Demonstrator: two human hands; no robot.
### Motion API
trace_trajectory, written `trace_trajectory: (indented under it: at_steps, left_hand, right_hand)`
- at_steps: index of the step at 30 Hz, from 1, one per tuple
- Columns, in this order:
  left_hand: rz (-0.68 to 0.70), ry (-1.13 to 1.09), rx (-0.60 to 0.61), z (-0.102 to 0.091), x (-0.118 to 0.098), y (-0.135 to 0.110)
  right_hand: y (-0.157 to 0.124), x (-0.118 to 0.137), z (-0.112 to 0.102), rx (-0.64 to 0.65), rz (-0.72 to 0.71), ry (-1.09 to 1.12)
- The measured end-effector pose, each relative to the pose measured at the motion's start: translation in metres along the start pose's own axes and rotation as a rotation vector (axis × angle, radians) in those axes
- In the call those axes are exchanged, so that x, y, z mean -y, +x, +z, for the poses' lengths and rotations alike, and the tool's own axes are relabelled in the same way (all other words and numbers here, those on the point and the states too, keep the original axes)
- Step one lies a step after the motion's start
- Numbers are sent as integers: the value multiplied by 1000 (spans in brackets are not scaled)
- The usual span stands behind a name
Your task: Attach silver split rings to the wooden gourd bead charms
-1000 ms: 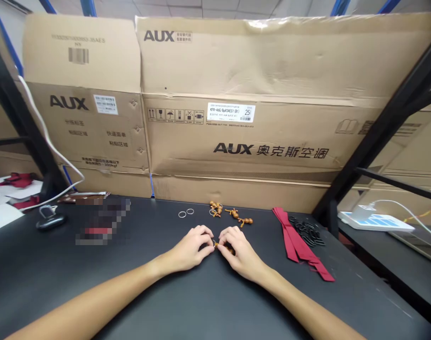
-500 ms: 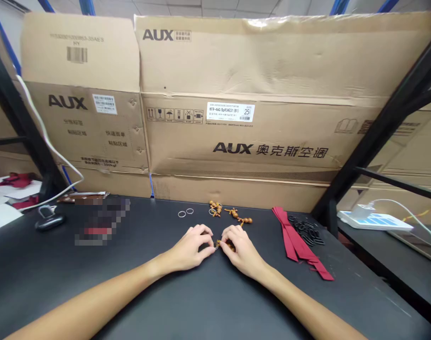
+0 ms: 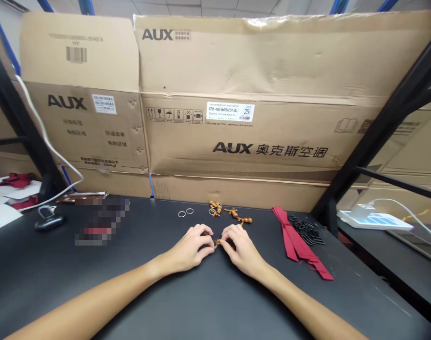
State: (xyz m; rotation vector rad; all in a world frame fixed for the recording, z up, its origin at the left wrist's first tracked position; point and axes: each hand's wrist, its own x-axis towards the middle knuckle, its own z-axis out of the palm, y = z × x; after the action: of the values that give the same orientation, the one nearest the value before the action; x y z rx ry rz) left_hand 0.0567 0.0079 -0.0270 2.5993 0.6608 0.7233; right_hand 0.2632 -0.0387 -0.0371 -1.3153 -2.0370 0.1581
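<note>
My left hand [image 3: 192, 248] pinches a thin metal ring [image 3: 216, 246] between thumb and fingertips, low over the black table [image 3: 173, 302]. Close by on the right, my right hand [image 3: 243, 250] is closed on a small brown gourd pendant [image 3: 219, 241]; most of it is hidden behind the fingers. The ring and the pendant's end meet in the narrow gap between both hands; whether they are linked I cannot tell. Just beyond the hands lie brown gourd pendants [image 3: 233, 213], one group of them with rings [image 3: 215, 208]. Two loose metal rings [image 3: 181, 217] lie to their left.
Red ribbon strips [image 3: 289, 236] and a pile of black buckles [image 3: 306, 230] lie at the right. A dark oval object [image 3: 50, 223] and a blurred-out item [image 3: 104, 222] are at the left. Cardboard boxes [image 3: 237, 165] wall the back; a white power strip [image 3: 374, 220] sits far right.
Both hands stay nearly in place. My left fingertips and the ring have shifted very slightly left, and less of the pendant shows by my right fingers.
</note>
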Motion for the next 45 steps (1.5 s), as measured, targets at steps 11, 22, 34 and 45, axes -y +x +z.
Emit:
trace_trajectory:
  at_steps: [11,22,34,45]
  left_hand:
    - [1,30,-9,0,1,0]
    - [27,64,1,-1,-1,-1]
    - [19,65,11,-4,-7,-1]
    - [49,63,23,-2,-2,0]
  right_hand:
    - [0,1,0,22,-24,39]
    - [-1,6,-1,51,-52,122]
    - [-1,1,-1,13,-17,166]
    - [1,-2,2,-18,40,161]
